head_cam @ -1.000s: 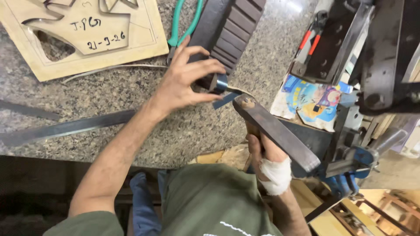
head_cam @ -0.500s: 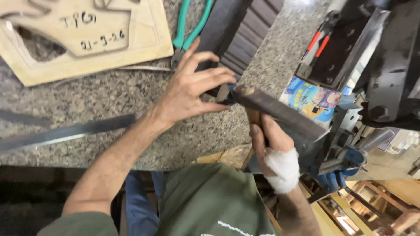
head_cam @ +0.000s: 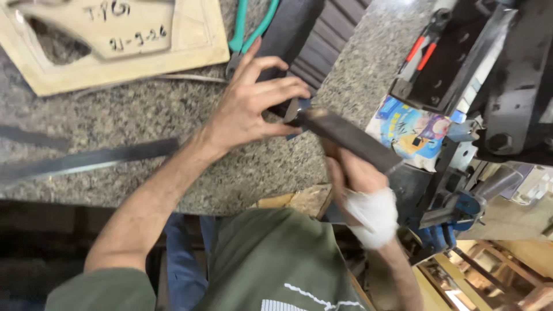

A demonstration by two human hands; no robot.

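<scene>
Head view shows the left hand [head_cam: 253, 106] spread over the granite table [head_cam: 144, 115], its fingertips pinched on a small curved piece of metal [head_cam: 292, 109] that sits right at the near end of a dark flat metal bar [head_cam: 351, 138]. The right hand [head_cam: 351, 173], its wrist wrapped in a white bandage [head_cam: 371, 213], is closed around the bar from below and holds it slanted, with the far end running toward the dark machine [head_cam: 461, 75] at the table's right edge. The likeliest trouble is at the pinch: the left fingers lie touching the bar's end, so if the bar slides forward or twists in the right hand's grip, its edge could nip or cut them. The small piece looks thin and is held only by fingertips, so a jolt could flick it off the table's near edge. The bar hangs past the table with no support under it, so a loosened grip would likely drop it onto the person's lap. Teal-handled pliers [head_cam: 247, 29] and a long metal strip [head_cam: 86, 161] lie near the left forearm, close enough for a sweep of the arm to knock them.
</scene>
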